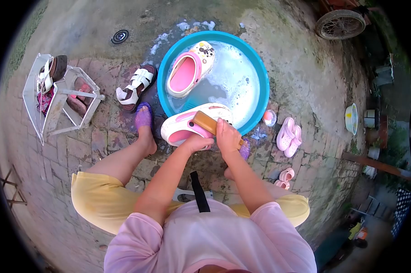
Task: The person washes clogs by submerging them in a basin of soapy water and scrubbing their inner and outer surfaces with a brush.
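At our far left stands a rack (57,107) with shoes on it, then a white sandal (139,82) on the paving. Next comes the blue tub (262,77) of sudsy water, with a loose clog (187,73) inside, its toe pointing up and to the right. The held clog (183,119) is over the tub's near rim, its long axis running mostly sideways, heel low at left, toe high at right. Our left hand (197,142) is nearer to it, fingers clamped on its near edge, the tips hidden. The brush (206,123) slants across the clog's side, its head up-left of our right hand (228,136), whose fingers are wrapped round it; we cannot tell whether bristles touch. So the clog lies leftward and beyond our right fingers. Further right sit pink clogs (286,134).
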The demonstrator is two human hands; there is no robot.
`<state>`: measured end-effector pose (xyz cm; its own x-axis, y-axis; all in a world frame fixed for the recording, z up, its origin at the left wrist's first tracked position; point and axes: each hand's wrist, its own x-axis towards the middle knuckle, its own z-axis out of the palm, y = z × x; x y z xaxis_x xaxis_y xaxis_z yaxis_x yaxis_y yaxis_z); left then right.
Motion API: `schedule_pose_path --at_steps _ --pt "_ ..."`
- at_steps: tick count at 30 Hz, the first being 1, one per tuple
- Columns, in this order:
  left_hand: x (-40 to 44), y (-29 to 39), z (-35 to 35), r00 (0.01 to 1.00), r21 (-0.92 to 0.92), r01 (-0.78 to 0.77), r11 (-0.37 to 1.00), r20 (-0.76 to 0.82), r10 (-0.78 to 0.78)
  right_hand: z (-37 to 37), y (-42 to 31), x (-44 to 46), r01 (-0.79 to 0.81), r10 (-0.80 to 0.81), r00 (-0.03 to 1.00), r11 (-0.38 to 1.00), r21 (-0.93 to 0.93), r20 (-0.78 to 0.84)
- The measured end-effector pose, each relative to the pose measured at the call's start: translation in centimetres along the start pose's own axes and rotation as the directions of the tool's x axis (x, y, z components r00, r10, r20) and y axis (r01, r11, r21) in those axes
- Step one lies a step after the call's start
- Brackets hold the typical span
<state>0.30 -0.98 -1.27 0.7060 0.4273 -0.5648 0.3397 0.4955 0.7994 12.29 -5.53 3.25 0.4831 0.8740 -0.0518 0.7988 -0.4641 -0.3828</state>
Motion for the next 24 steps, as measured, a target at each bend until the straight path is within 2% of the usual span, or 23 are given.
schedule_pose_path --at_steps 3,4,5,6,7,8,9,10,11,12,13,14,15,16,19,20,21,22,23,24 --pt "0.0 0.7 -0.4 0.996 -0.105 0.071 0.992 -0.039 -0.076 -0.2 6.5 -3.7 -0.102 0.103 0.995 0.988 -0.115 -0.003" --pt "0.0 1.1 -0.8 0.997 -0.136 0.082 0.987 0.02 -0.08 0.2 7.9 -4.6 -0.102 0.103 0.995 0.988 -0.115 -0.002" --pt "0.1 1.2 -0.9 0.996 -0.136 0.087 0.987 0.019 -0.085 0.7 9.1 -5.5 -0.205 0.205 0.979 0.979 0.0 -0.002" --pt "0.1 1.4 -1.0 0.998 -0.257 0.06 0.964 0.01 -0.06 1.2 9.6 -6.1 -0.306 0.307 0.952 0.945 0.117 0.011" --pt "0.2 1.3 -0.9 0.999 -0.37 0.031 0.928 -0.002 -0.034 0.4 7.8 -5.9 -0.31 0.311 0.95 0.942 0.126 0.016" --pt "0.4 1.2 -0.9 1.0 -0.431 0.006 0.902 -0.003 -0.008 -0.2 5.7 -5.5 -0.496 0.475 0.857 0.655 0.571 0.2" --pt "0.6 1.2 -0.8 1.0 -0.417 0.008 0.909 -0.005 -0.012 -0.7 4.2 -5.2 -0.571 0.498 0.749 0.15 0.807 0.437" --pt "0.7 1.1 -0.7 1.0 -0.55 -0.003 0.835 -0.021 -0.01 0.5 4.7 -5.4 -0.613 0.392 0.748 0.098 0.784 0.535" --pt "0.9 1.1 -0.7 0.999 -0.669 -0.016 0.743 -0.036 -0.012 0.8 4.0 -5.3 -0.608 0.392 0.748 0.079 0.79 0.536" --pt "0.7 1.2 -0.5 0.997 -0.724 -0.075 0.686 -0.078 0.026 1.2 2.9 -4.8 -0.582 0.327 0.777 0.043 0.812 0.539" --pt "0.3 1.6 -0.5 0.997 -0.709 -0.065 0.702 -0.071 0.021 1.1 1.8 -4.4 -0.555 0.262 0.803 0.004 0.832 0.534" --pt "0.0 1.9 -0.5 0.99 -0.774 -0.135 0.619 -0.076 0.121 0.7 1.0 -4.1 -0.546 0.268 0.805 -0.018 0.838 0.53" --pt "-0.3 2.3 -0.4 0.972 -0.831 -0.192 0.523 -0.087 0.219 -0.4 0.2 -3.7 -0.561 0.25 0.811 0.079 0.824 0.529" --pt "-0.8 3.0 -0.4 0.983 -0.823 -0.16 0.545 -0.08 0.167 -0.9 -0.2 -3.3 -0.568 0.234 0.818 0.176 0.804 0.526" --pt "0.0 1.1 -1.2 0.983 -0.731 -0.18 0.659 -0.102 0.155 -0.4 0.3 -2.4 -0.529 0.182 0.845 0.148 0.836 0.503" --pt "0.5 0.3 -1.4 0.986 -0.744 -0.165 0.648 -0.115 0.119 -0.1 -0.1 -2.4 -0.448 0.177 0.891 0.204 0.87 0.417" --pt "0.4 0.9 -1.2 0.989 -0.736 -0.144 0.662 -0.087 0.118 -0.1 -0.5 -2.5 -0.373 0.169 0.927 0.319 0.871 0.335" --pt "0.1 1.7 -0.6 0.988 -0.759 -0.125 0.639 -0.151 0.014 -2.4 -2.1 -2.7 -0.321 0.152 0.947 0.366 0.874 0.284" --pt "0.0 2.5 -0.1 0.973 -0.782 -0.115 0.612 -0.213 -0.09 -1.6 -2.2 -3.0 -0.356 0.147 0.932 0.535 0.766 0.331" --pt "0.1 2.9 -0.4 0.962 -0.763 -0.107 0.638 -0.242 -0.128 -3.4 -3.5 -3.2 -0.261 0.107 0.961 0.648 0.715 0.254"
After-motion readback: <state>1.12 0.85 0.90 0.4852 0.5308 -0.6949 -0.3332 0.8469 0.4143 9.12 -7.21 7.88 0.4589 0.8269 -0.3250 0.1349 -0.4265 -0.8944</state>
